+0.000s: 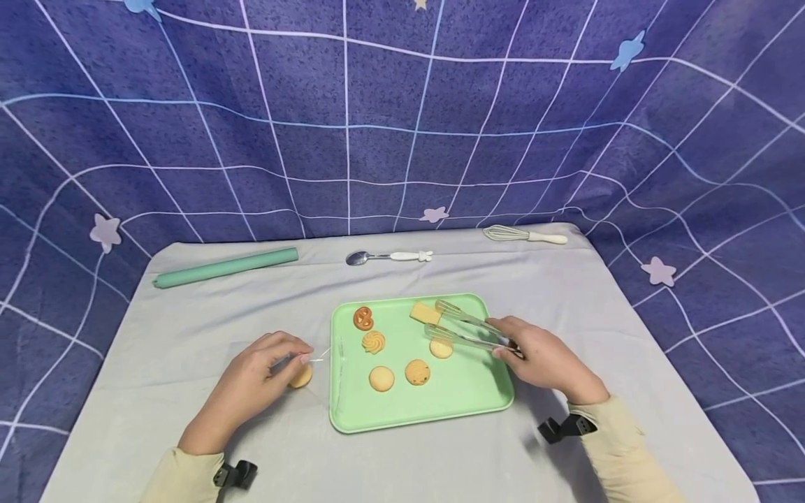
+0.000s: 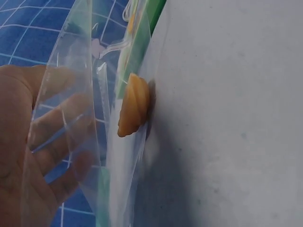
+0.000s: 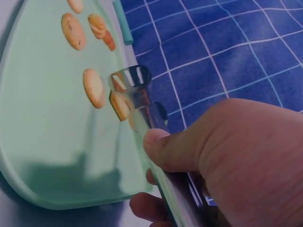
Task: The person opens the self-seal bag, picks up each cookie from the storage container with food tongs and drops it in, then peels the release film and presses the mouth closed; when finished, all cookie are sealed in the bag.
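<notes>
In the head view, the left hand pinches a clear bag beside the green tray; the right hand's fingers grip metal tongs. The left wrist view shows a ridged cookie inside the bag. In the right wrist view, the tongs' tips overlap a rectangular cookie.

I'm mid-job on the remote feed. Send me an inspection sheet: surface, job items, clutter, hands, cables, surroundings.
Surface: pale grey cloth, lightly wrinkled.
Job items: green tray bearing a pretzel, swirl cookie, speckled cookie, two plain round cookies and a rectangular cracker; clear bag at the tray's left side, with a ridged cookie apparently inside; metal tongs, tips apart near the cracker.
Clutter: green roll, spoon and whisk along the cloth's back.
Left hand: pinches the bag's edge.
Right hand: holds the tongs over the tray's right side.
Cables: nothing seen.
Surroundings: blue curtain with grid lines and stars.
</notes>
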Demonstrator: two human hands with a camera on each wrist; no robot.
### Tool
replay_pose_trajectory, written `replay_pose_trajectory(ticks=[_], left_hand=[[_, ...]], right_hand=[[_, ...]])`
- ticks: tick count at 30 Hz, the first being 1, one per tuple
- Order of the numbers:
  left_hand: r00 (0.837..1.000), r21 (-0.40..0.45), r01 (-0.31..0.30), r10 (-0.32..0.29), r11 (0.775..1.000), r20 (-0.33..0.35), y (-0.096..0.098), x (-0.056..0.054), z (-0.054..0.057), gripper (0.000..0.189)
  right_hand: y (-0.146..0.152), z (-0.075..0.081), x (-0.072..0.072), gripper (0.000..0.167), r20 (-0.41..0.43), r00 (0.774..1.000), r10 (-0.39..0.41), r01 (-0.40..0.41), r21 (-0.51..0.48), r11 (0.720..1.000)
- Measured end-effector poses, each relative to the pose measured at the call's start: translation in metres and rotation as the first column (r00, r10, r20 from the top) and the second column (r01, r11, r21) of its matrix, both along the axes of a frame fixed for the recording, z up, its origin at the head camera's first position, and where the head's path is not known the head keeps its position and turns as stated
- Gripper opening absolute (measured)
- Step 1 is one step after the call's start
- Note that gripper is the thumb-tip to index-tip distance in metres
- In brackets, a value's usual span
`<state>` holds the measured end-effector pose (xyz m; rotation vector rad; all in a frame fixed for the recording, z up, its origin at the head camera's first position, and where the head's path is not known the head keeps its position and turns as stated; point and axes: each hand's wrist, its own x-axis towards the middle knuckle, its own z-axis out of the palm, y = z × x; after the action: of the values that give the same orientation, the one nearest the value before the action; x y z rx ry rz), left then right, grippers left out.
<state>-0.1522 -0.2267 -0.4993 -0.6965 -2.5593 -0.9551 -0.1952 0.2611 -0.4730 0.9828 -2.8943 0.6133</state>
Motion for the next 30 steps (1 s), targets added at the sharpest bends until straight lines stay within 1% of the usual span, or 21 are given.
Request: replay_pose_trajectory(ticks=[4,9,17,23,30], left_hand=[[1.0,-0.003,-0.008,0.008,1.0,0.009,0.0,0.001,0.001,0.016],[1.0,-0.009,-0.013,0.014,1.0,0.016,0.0,0.001,0.0,0.015],[1.0,-0.004,-0.003,0.003,1.0,0.007,0.0,0.0,-0.001,0.014],[1.0,-0.005,-0.001,0.001,1.0,-0.001,0.0,0.0,0.0,0.015],[1.0,-0.011,0.006,-0.006,1.0,-0.006,-0.001,-0.001,0.001,0.015]], right_hand=[[0.0,-0.005,-0.001,0.054,0.002,1.0,-0.022,0.022,0.001,1.0],[0.0,-0.006,-0.001,0.052,0.015,1.0,-0.022,0.023,-0.004,1.0],[-0.002,-0.008,0.0,0.053,0.022,1.0,-0.018,0.018,-0.015,1.0],[-0.006,-0.013,-0.003,0.053,0.017,0.999,-0.031,0.031,-0.01,0.999],[-0.013,-0.013,-0.006,0.054,0.017,0.999,-0.047,0.047,-0.003,0.999]])
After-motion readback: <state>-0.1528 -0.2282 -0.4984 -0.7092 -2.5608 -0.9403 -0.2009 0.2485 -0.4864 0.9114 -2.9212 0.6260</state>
